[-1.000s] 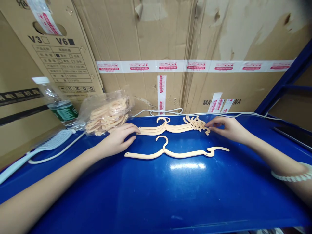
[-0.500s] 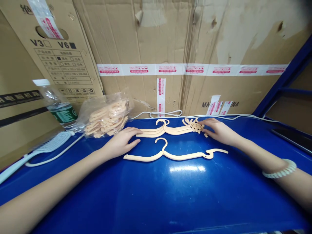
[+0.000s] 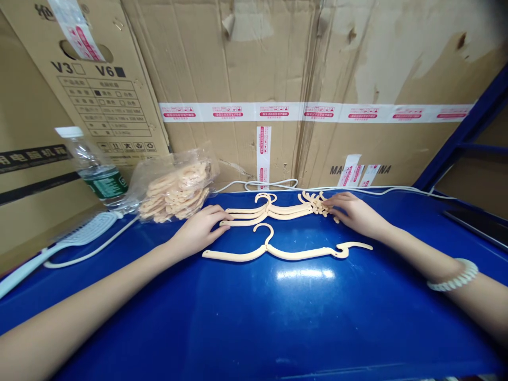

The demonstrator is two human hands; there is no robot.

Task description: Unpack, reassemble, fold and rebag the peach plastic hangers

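Several cream-coloured folding clothes hangers (image 3: 248, 212) lie bunched on the blue tabletop, their hooks toward the back. My left hand (image 3: 204, 226) pinches the left end of the front one between thumb and fingers. At the other side, my right hand (image 3: 355, 212) has its bent fingers on the clustered curved end pieces (image 3: 315, 202); exactly which piece it grips is partly hidden. A single hanger (image 3: 297, 255) lies unfolded nearer to me, untouched, with a hooked piece extending from its right end.
Behind the left hand sits a clear plastic bag (image 3: 177, 185) of similar cream pieces. A water bottle (image 3: 105, 182) and a pale blue hairbrush (image 3: 79, 235) are at the left. A white cable (image 3: 278, 185) runs along large cardboard boxes (image 3: 222, 69). A dark flat object (image 3: 476, 227) lies at right.
The left end of the front hanger in the bunch has come toward me, apart from those behind. My left hand has shifted slightly with it; my right hand stays nearly in place.
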